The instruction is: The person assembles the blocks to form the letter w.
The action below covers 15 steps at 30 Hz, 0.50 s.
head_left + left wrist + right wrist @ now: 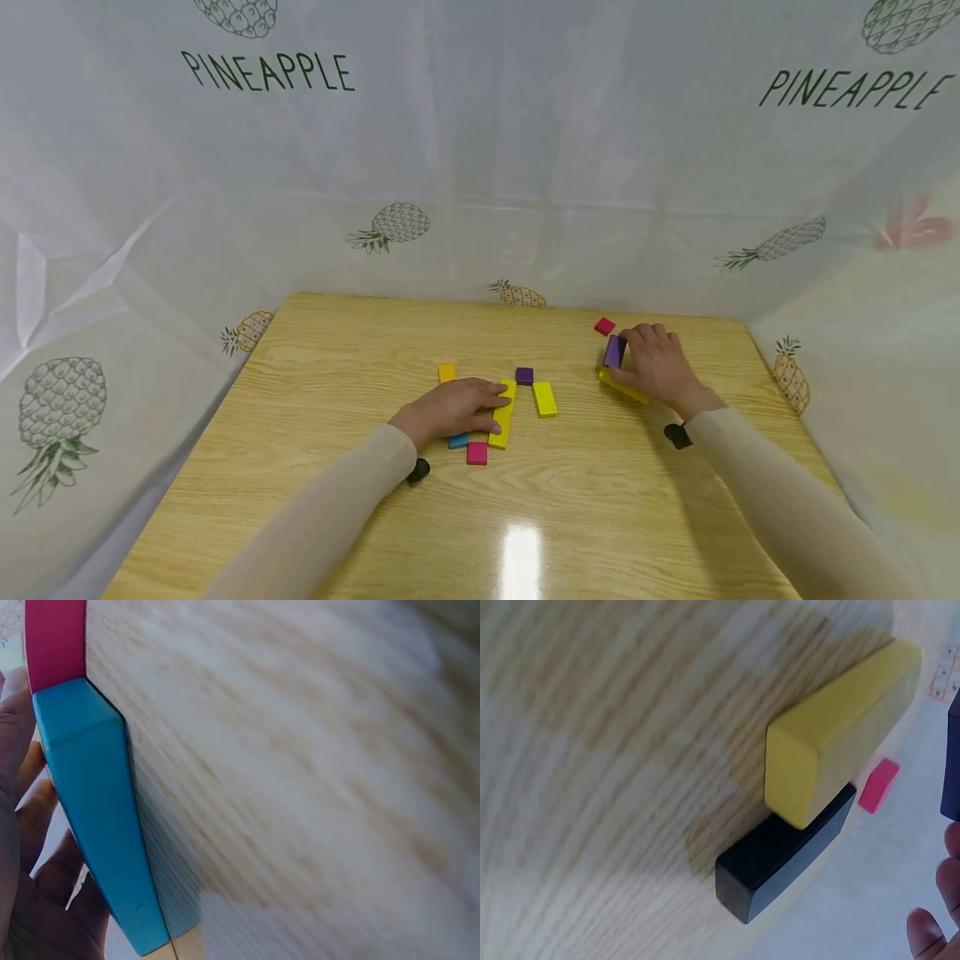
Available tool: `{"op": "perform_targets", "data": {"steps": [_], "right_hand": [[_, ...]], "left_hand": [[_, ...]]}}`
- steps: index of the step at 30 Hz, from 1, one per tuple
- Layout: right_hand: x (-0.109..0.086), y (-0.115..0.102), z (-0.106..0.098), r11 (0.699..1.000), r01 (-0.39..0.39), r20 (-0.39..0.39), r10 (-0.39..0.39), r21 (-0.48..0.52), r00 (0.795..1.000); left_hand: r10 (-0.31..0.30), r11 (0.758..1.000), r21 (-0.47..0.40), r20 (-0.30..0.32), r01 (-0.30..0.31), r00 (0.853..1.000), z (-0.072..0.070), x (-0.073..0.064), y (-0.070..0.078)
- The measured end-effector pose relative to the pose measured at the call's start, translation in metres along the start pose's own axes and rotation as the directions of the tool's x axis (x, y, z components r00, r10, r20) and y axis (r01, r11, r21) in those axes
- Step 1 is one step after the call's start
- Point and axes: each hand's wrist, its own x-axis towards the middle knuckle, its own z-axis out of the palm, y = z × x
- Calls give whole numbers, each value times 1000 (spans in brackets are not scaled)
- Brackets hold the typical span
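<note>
My left hand (pixel 457 408) lies low over a cluster of blocks, its fingers and thumb reaching onto a long yellow block (pixel 502 417). Beneath it a blue block (pixel 101 817) is partly hidden, its end meeting a pink block (pixel 56 641); the left wrist view shows the blue one large. At the right, my right hand (pixel 660 367) holds a purple block (pixel 614 352) by its side. That block overlaps another yellow block (pixel 622 387) in the head view. Close to this yellow block lies a black block (pixel 780 851), hidden by the hand from above.
An orange block (pixel 447 372) lies beyond my left hand. Between the hands are a dark purple block (pixel 524 376) and a short yellow block (pixel 545 399). Near the table's back edge lies a red block (pixel 604 327). A pineapple-print sheet (pixel 465 150) encloses the wooden table (pixel 337 517).
</note>
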Motion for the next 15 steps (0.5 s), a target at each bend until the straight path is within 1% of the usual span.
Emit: {"op": "perform_targets", "data": {"steps": [6, 12, 15], "right_hand": [[-12, -11, 3, 995, 84, -45, -86, -44, 995], [-26, -31, 5, 990, 139, -32, -140, -24, 990], [-34, -42, 7, 983, 180, -30, -181, -17, 983]], "left_hand": [[-8, 1000, 1, 18, 8, 1000, -2, 1, 2], [-5, 1000, 6, 22, 4, 1000, -2, 1, 2], [-8, 1000, 5, 21, 8, 1000, -3, 1, 2]]}}
